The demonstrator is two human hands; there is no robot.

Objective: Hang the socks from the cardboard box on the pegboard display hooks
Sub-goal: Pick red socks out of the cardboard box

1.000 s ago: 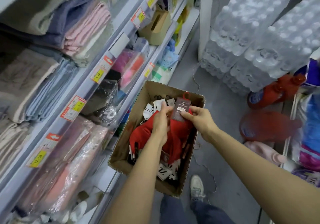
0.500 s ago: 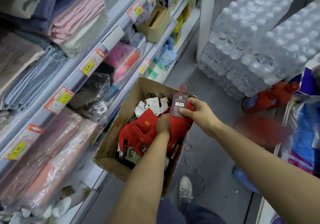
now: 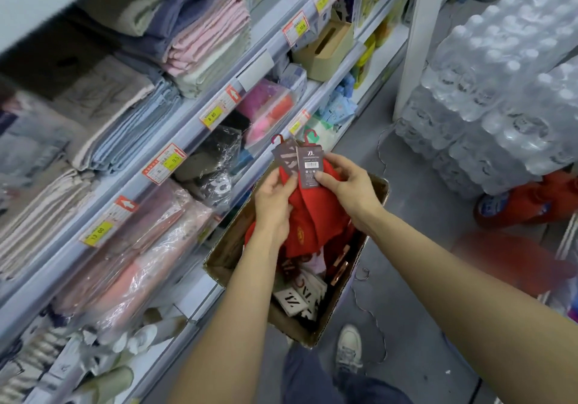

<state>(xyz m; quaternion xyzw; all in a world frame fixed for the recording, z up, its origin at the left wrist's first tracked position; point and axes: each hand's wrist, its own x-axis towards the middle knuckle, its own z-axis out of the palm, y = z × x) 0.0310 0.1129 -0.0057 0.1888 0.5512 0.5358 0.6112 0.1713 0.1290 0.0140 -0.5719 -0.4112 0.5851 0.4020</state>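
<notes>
An open cardboard box (image 3: 373, 195) sits low in the aisle with red socks (image 3: 316, 231) and white-tagged socks (image 3: 295, 300) inside. Above the box, my left hand (image 3: 272, 203) pinches one red sock pair by its dark card tag (image 3: 286, 159), which has a red hook. My right hand (image 3: 347, 185) pinches a second red pair by its barcode tag (image 3: 309, 166), also with a red hook on top. Both pairs hang together over the box. No pegboard hooks are in view.
Shelves of folded towels (image 3: 200, 38) and bagged goods (image 3: 131, 247) with price labels run along the left. Shrink-wrapped water bottle packs (image 3: 500, 91) stack at the right, red detergent bottles (image 3: 528, 203) below them. My shoe (image 3: 348, 347) stands on the grey floor.
My left hand has come up out of the box holding a second tagged red sock pair beside the one in my right hand. Both hands have risen slightly.
</notes>
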